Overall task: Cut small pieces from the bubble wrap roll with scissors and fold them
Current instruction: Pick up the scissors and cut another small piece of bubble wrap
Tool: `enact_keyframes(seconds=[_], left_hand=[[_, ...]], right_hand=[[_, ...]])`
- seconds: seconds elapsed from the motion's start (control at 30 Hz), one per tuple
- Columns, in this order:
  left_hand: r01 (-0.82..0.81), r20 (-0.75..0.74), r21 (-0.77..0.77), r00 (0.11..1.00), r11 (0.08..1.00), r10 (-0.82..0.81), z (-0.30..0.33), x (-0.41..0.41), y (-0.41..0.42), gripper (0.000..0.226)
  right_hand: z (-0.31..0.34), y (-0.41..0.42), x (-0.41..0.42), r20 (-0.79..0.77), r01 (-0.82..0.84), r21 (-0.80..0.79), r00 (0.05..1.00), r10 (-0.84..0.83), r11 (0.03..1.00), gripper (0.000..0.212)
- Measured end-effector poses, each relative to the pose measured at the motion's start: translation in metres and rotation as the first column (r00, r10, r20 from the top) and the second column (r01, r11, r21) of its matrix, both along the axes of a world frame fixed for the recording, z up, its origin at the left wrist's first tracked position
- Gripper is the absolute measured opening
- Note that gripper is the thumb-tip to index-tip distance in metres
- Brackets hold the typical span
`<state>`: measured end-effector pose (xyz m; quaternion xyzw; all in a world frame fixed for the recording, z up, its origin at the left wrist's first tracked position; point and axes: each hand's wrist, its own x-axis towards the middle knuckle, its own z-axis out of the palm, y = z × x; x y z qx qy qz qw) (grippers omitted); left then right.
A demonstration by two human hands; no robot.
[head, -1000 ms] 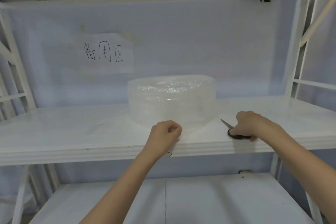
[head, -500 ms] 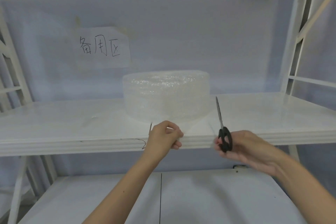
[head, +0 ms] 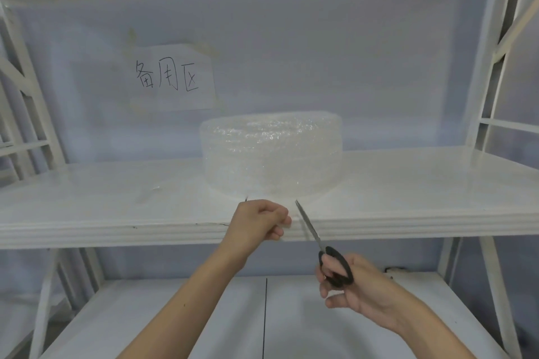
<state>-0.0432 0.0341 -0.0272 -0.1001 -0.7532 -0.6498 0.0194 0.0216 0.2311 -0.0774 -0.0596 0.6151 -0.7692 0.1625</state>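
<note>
Roll (head: 271,154) sits on the shelf (head: 408,183), mid-frame, near the front edge. Our left hand (head: 259,223) is at the shelf lip, at 6 o'clock from the roll, fingers curled tight into a pinch grip; we judge it holds the loose end of the wrap, but the film is clear and we cannot tell for sure. Our right hand (head: 350,283) is lower, at 5 o'clock from the roll, fingers through the black loops of the scissors (head: 315,233). Blades look closed or nearly so, tip pointing toward 11 o'clock, just beside the left hand's fingers.

Risks, as we judge them:
- Tip is very close to the left knuckles; opening the blades there could nick a finger.
- Film is see-through, so we may miss the edge and cut air or cut crooked.
- Slack film would fold between the blades rather than shear.
- Pulling hard could drag the light roll off the shelf.
- Paper sign (head: 172,79) behind is irrelevant.
</note>
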Motion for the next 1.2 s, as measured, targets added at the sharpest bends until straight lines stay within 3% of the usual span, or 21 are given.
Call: enact_keyframes(seconds=[0.13, 0.5, 0.83, 1.2], left_hand=[[0.019, 0.030, 0.024, 0.999, 1.000, -0.020, 0.002, -0.001, -0.001, 0.014], [0.094, 0.150, 0.142, 0.982, 0.985, -0.115, 0.013, -0.001, 0.000, 0.012], [0.095, 0.188, 0.177, 0.974, 0.980, -0.128, 0.013, -0.001, -0.006, 0.006], [0.106, 0.131, 0.123, 0.984, 0.987, -0.122, 0.011, 0.003, -0.013, 0.007]], right_hand=[[0.001, 0.000, 0.001, 0.026, -0.064, 0.015, 0.998, 0.064, 0.998, 0.043], [0.003, -0.002, -0.012, 0.065, -0.142, 0.036, 0.988, 0.139, 0.989, 0.056], [0.019, -0.015, -0.041, -0.039, -0.165, 0.045, 0.985, 0.167, 0.985, 0.042], [0.011, -0.018, -0.044, -0.153, -0.101, 0.100, 0.982, 0.115, 0.990, 0.030]])
